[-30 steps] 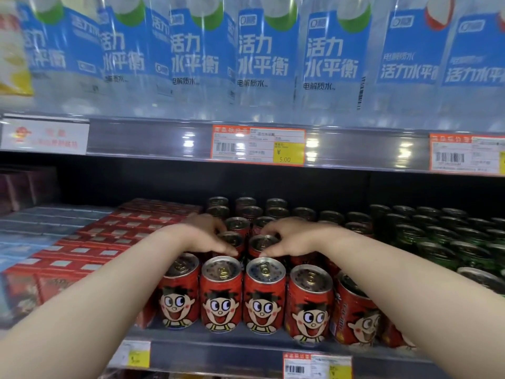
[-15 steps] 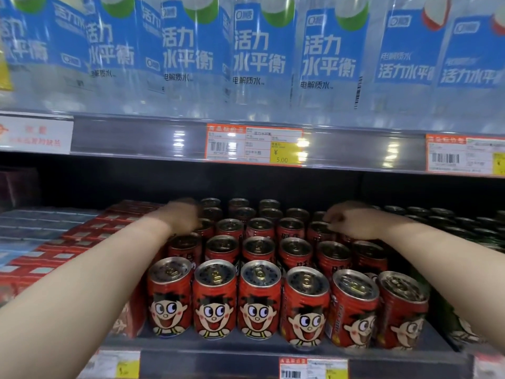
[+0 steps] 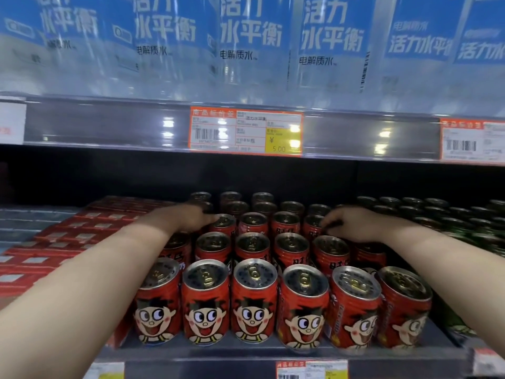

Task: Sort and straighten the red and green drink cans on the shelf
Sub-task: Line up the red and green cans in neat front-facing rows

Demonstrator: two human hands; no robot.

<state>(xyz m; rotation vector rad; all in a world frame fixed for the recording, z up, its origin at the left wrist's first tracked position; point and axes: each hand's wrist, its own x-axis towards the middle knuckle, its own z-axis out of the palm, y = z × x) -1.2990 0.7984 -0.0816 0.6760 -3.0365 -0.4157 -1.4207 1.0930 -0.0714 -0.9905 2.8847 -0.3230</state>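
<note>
Several red drink cans [image 3: 254, 302] with a cartoon face stand in rows on the lower shelf [image 3: 273, 351]; the front row faces me. Green cans [image 3: 464, 225] fill the shelf to their right. My left hand [image 3: 188, 218] reaches deep in at the left side of the red block, its fingers against a red can in the third row. My right hand [image 3: 352, 222] rests on the right side of the block, fingers curled over the top of a red can [image 3: 314, 225] in the same row. Whether either hand truly grips a can is hidden.
Flat red cartons [image 3: 82, 236] are stacked left of the cans, with pale blue packs [image 3: 27, 220] beyond them. Above hangs a shelf edge with a price tag [image 3: 246, 131] and blue-labelled water bottles [image 3: 251, 36]. Headroom over the cans is low.
Both hands moved apart from the middle of the red cans to the block's left and right sides. The camera has come closer, and the right front cans stand more in line.
</note>
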